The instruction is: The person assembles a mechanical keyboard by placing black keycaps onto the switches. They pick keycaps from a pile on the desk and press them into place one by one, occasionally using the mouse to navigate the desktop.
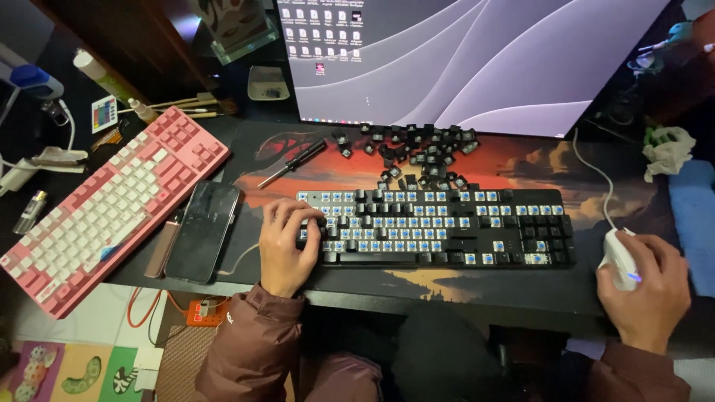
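monitor (pixel 477 59) top cut off, left hand (pixel 287 242) covering keyboard (pixel 439 227) corner

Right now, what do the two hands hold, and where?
The right hand grips the white mouse from behind; the left hand only rests on the black keyboard left end.

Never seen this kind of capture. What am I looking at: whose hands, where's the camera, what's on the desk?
One picture, from a camera worn on a person's head, looking down at their own bare hands. No robot.

The left hand rests on the left end of a black keyboard with most keycaps off, blue switches showing. The removed keycaps lie piled behind it, under the monitor. The right hand holds a white mouse.

Also on the desk mat: a screwdriver, a dark phone and a pink-and-white keyboard.
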